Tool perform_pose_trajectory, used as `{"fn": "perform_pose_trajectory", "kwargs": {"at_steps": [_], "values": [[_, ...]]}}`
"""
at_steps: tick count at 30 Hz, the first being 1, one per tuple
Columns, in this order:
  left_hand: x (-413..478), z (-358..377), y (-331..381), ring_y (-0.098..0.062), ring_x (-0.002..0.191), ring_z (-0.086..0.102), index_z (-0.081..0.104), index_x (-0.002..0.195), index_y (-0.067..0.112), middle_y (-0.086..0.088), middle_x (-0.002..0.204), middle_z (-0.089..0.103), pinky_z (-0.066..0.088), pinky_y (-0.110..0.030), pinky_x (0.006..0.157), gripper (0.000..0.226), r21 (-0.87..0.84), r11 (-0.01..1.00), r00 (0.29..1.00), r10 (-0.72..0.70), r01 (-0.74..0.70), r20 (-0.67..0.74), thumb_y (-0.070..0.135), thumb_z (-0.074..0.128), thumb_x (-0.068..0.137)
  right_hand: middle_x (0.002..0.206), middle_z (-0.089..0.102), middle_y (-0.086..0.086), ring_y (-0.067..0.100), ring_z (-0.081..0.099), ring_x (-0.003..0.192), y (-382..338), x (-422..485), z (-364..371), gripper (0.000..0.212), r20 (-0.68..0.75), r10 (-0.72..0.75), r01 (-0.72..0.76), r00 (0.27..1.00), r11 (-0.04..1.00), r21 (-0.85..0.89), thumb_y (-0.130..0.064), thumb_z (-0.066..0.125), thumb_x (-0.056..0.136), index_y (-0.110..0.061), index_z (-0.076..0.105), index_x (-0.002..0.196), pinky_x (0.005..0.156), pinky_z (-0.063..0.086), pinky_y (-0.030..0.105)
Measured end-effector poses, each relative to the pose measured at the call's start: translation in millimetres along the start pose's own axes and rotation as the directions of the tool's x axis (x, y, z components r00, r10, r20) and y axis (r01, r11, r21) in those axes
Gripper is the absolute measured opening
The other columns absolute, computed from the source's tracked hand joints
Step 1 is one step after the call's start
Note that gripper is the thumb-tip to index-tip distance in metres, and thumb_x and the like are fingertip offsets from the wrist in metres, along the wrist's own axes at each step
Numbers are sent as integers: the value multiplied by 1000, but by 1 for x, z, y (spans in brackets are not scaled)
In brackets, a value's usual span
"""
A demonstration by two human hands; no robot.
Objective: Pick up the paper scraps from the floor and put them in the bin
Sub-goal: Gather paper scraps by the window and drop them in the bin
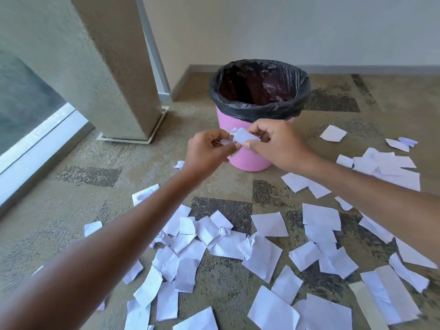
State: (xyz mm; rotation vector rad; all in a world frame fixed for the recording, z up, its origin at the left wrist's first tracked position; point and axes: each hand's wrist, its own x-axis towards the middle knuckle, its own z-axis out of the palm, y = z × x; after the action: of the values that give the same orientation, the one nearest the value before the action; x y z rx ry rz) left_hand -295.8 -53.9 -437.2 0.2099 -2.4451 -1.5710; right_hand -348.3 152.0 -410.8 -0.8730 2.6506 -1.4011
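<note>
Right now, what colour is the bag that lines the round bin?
Black. The plastic liner bag folds over the round pink bin; the head view shows it best.

Smooth pink plastic for the bin (247, 160); glossy, wrinkled black plastic for the liner (259, 110); matt paper for the scraps (269, 225); rough carpet on the floor (221, 210); grainy plaster on the pillar (100, 67).

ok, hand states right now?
Left hand: pinches scraps.
Right hand: pinches the same scraps, from the other side.
</note>
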Motion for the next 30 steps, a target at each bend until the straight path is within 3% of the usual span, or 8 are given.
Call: {"fn": "perform_pose_trajectory", "kwargs": {"at_steps": [2,6,10,15,20,23,26,30], "values": [[2,-6,22,-16,63,75,80,96,14,-6,78,80,67,-43,68,20,-28,999,998,42,-44,-41,25,89,84,77,77,-5,9,71,68,-22,6,-12,7,-59,-42,42,997,999,-6,-20,81,90,-23,79,95,64,51,23],[12,-14,62,-23,72,79,80,96,13,-6,82,80,66,-33,63,18,-53,993,989,95,-102,-110,24,89,84,84,80,-5,15,77,76,-45,21,-33,11,-143,-100,103,985,995,10,-23,82,89,-23,79,100,74,65,42],[41,-9,87,-18,64,76,78,91,13,6,70,74,68,-44,69,16,-10,996,987,89,-91,-133,24,88,83,83,79,-5,17,77,75,-46,41,-49,12,-226,-69,69,972,998,-8,-23,81,89,-21,79,101,70,65,50],[68,3,118,-19,68,79,77,94,12,-3,87,78,68,-40,71,21,79,996,998,34,-29,-62,24,90,83,90,78,-3,21,75,82,-40,59,-66,18,-326,-30,-13,945,992,-129,-23,84,84,-18,79,101,76,63,42],[70,24,120,-18,101,73,77,121,17,1,107,74,64,-37,89,46,194,979,994,80,-63,-78,31,90,79,96,76,0,15,67,76,-28,68,-76,18,-339,15,-79,941,981,-176,-18,85,86,-23,80,102,69,60,32],[68,28,118,-14,109,70,79,122,20,3,116,77,59,-33,98,45,246,963,984,137,-107,-110,31,90,79,97,73,3,13,64,79,-20,66,-79,22,-332,29,-83,943,985,-152,-13,85,85,-23,80,104,70,59,29],[67,26,117,-12,108,72,82,116,23,7,111,80,58,-34,101,37,259,957,971,178,-134,-157,26,86,79,99,72,0,9,62,79,-15,62,-83,24,-339,18,-73,941,986,-152,-10,85,85,-23,81,105,70,51,20],[58,28,117,-4,80,71,82,97,26,14,82,76,62,-31,80,14,214,953,947,255,-213,-194,28,80,84,95,74,-2,4,62,75,-7,55,-84,17,-361,-18,-32,932,990,-134,-12,83,86,-21,81,101,73,54,21]]}}
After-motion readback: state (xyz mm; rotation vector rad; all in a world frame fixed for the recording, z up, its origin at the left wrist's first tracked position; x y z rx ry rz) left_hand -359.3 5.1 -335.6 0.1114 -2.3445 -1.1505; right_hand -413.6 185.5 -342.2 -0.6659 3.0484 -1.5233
